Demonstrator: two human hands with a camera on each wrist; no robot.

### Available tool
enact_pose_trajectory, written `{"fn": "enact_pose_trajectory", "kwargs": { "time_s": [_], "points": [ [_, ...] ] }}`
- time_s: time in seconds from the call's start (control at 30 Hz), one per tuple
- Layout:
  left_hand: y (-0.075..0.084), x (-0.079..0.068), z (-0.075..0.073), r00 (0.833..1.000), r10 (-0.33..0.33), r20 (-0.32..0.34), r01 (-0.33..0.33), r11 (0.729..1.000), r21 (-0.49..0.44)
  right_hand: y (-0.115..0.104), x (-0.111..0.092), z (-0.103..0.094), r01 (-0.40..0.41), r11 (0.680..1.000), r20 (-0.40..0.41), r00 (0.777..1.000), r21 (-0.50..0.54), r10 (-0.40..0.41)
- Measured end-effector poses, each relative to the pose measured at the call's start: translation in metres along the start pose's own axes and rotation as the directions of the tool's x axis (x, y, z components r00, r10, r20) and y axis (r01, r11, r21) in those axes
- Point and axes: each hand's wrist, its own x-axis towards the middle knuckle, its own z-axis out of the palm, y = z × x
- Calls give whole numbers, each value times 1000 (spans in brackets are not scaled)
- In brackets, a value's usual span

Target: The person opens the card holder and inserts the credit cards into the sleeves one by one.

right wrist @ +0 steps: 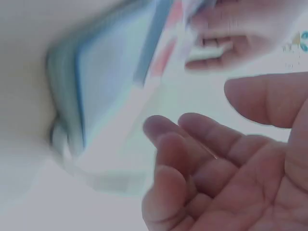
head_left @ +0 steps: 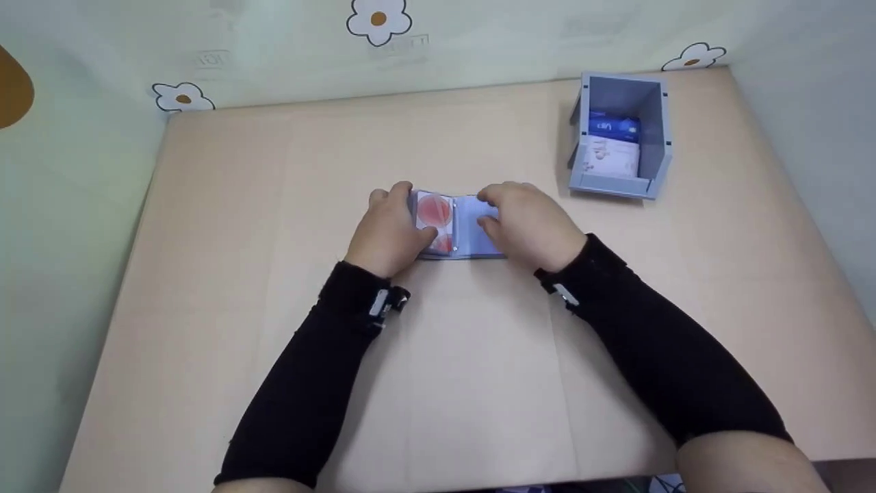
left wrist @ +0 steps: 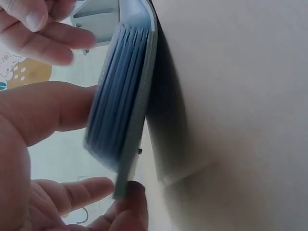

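Note:
A small blue card binder lies spread open at the middle of the table, with a card bearing pink-red circles in its left page. My left hand grips the binder's left side, thumb over the page and fingers at the cover's edge. In the left wrist view, a stack of clear sleeves stands between thumb and cover, and this side is tilted up off the table. Over the right cover is my right hand. In the right wrist view its fingers are loosely bent, apart from the thumb, with nothing between them.
A grey bin stands at the back right, holding a blue packet and a white printed packet. Pale walls with flower prints border the table. Some cables show past the near edge.

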Motion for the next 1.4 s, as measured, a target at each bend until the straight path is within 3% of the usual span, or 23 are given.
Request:
{"fn": "enact_pose_trajectory", "kwargs": {
  "time_s": [0.1, 0.27, 0.77, 1.0, 1.2, 1.4],
  "points": [
    [2, 0, 1, 1000, -6, -10, 6, 1000, -11, 12, 2, -7, -85, 996, -4, 996, -12, 85],
    [5, -3, 2, 999, 18, -35, -19, 999, -26, 27, 6, -6, -157, 986, 91, 983, -55, 161],
    [14, -10, 7, 981, 166, -97, -173, 983, -65, 30, 11, 0, -137, 989, 111, 984, -54, 142],
    [22, -16, 12, 967, 239, -88, -245, 967, -73, 32, 12, 2, -85, 995, 83, 993, -44, 89],
    [24, -17, 16, 949, 303, -87, -310, 948, -72, 30, 12, 1, -92, 995, 78, 992, -38, 95],
    [25, -16, 20, 942, 332, -59, -335, 939, -70, 30, 12, 1, -70, 996, 59, 996, -59, 73]
  ]
}}
